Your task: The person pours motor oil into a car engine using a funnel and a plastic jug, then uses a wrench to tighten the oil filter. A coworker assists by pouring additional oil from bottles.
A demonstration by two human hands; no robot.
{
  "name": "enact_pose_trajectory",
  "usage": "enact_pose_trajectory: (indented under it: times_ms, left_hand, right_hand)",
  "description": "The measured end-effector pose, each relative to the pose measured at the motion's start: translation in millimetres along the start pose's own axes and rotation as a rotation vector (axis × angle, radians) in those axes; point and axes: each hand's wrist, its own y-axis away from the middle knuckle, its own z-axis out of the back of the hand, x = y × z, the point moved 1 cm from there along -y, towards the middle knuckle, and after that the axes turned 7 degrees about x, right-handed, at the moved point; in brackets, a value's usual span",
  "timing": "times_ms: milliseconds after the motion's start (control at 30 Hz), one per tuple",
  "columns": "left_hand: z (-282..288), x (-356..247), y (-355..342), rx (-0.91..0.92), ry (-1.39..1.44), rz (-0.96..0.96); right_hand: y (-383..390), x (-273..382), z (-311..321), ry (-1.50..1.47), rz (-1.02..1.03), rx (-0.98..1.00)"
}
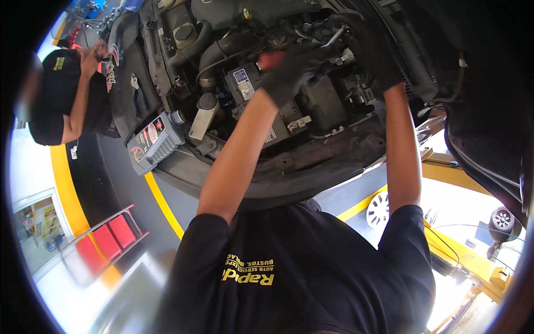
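Both hands work inside an open engine bay point(233, 61), viewed with the bay at the top of the frame and the person's black shirt at the bottom. The bay's front edge point(289, 167) runs as a dark curved lip between the forearms and the engine parts.

The left hand point(295, 67), in a black glove, is raised over the centre of the bay. Its fingers point(311, 55) are curled partly closed; motion blur prevents telling whether they grip anything. A red blurred object point(271, 59) sits at the heel of this hand.

The right hand point(372, 61), also gloved in black, is deeper in the bay, to the right. A slim metal tool point(335, 36) lies between the two hands, its long axis slanting from lower left to upper right. Which hand holds it cannot be told. Room around both hands is tight: hoses, a black box point(322, 100) and brackets crowd close.

A grey oil jug point(156, 142) stands tilted on the bay's left front edge, cap point(177, 117) on, pointing up-right. Its contents are not visible.

At far left another person point(61, 94) in black raises a hand point(92, 55) at the bay's side. Yellow floor lines point(161, 203) and a red step point(108, 239) lie below.
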Motion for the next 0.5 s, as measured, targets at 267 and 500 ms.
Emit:
enact_pose_trajectory:
  times_ms: [267, 500]
  left_hand:
    - [45, 63, 158, -0.313, -0.167, 0.343]
    - [0, 73, 166, -0.559, -0.925, 0.398]
  right_hand:
    - [39, 31, -154, -0.155, -0.137, 0.133]
    - [16, 18, -223, 0.062, -0.063, 0.364]
